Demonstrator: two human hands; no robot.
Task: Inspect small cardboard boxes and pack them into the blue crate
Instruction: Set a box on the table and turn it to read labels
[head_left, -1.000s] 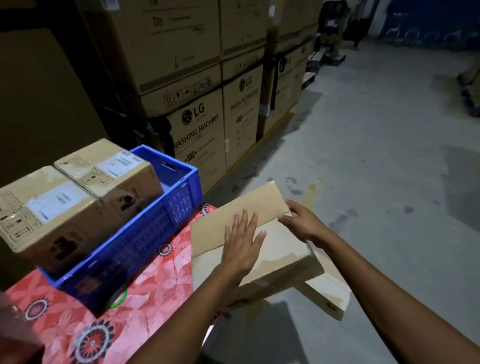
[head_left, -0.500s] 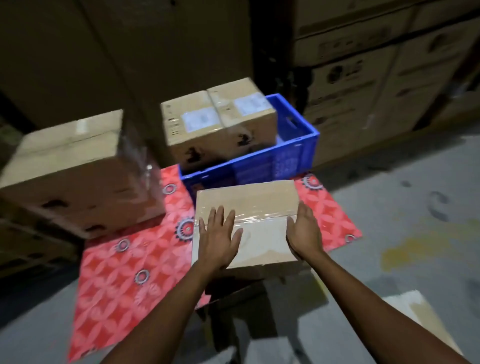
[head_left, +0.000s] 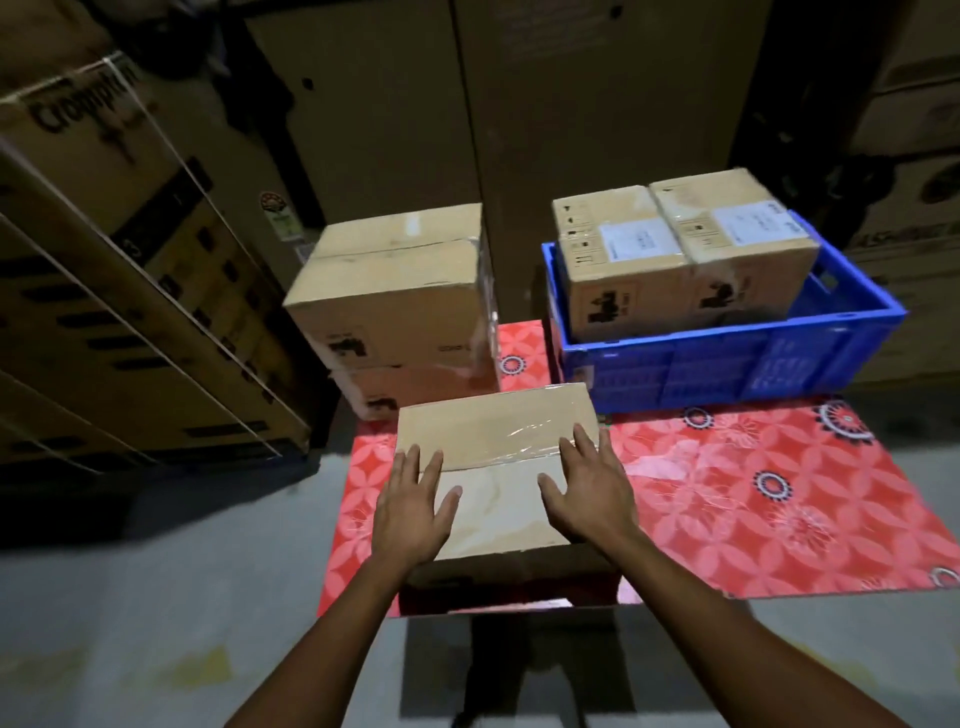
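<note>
A small cardboard box (head_left: 498, 436) with clear tape across its top sits low over the near edge of the red patterned mat (head_left: 753, 493). My left hand (head_left: 410, 509) clasps its left edge and my right hand (head_left: 589, 493) its right edge, fingers spread over the top. The blue crate (head_left: 727, 369) stands on the mat at the back right. It holds two labelled boxes side by side, one on the left (head_left: 623, 260) and one on the right (head_left: 737, 239), both rising above the rim.
Two more cardboard boxes are stacked at the mat's back left, the upper one (head_left: 395, 280) on the lower one (head_left: 415, 389). Tall strapped cartons (head_left: 130, 312) lean at the left and big cartons (head_left: 467, 104) wall off the back. Grey concrete floor (head_left: 156, 597) lies in front.
My view has swung from the aisle to the mat. The box moved with both hands from the right side to the mat's near edge, in front of the crate and the stacked boxes.
</note>
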